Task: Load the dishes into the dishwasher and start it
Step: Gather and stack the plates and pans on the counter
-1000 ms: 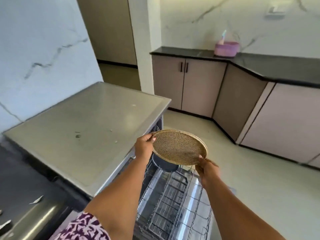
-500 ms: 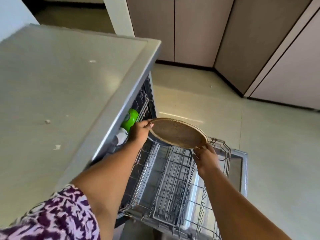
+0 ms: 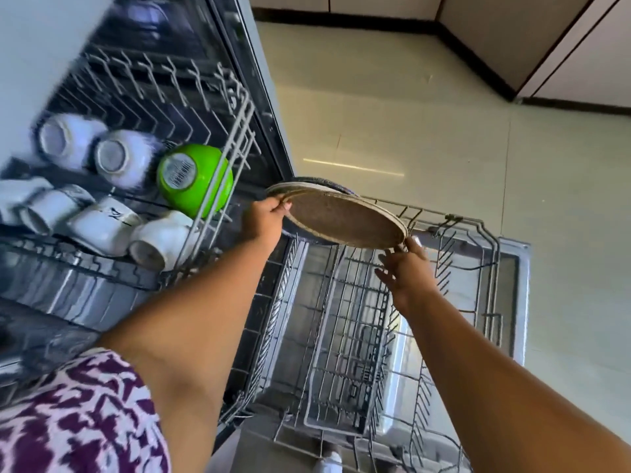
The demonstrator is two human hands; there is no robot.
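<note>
Over the lower rack (image 3: pixel 358 336), the plate (image 3: pixel 345 218) has dropped closer; left hand (image 3: pixel 264 220) grips its rim, right hand (image 3: pixel 406 271) loosening, fingers spread.

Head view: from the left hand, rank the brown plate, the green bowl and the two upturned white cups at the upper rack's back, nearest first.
1. Brown plate: its rim is in the left hand grip.
2. Green bowl: upper rack, just left of that hand.
3. White cups: farther left, same rack.
</note>
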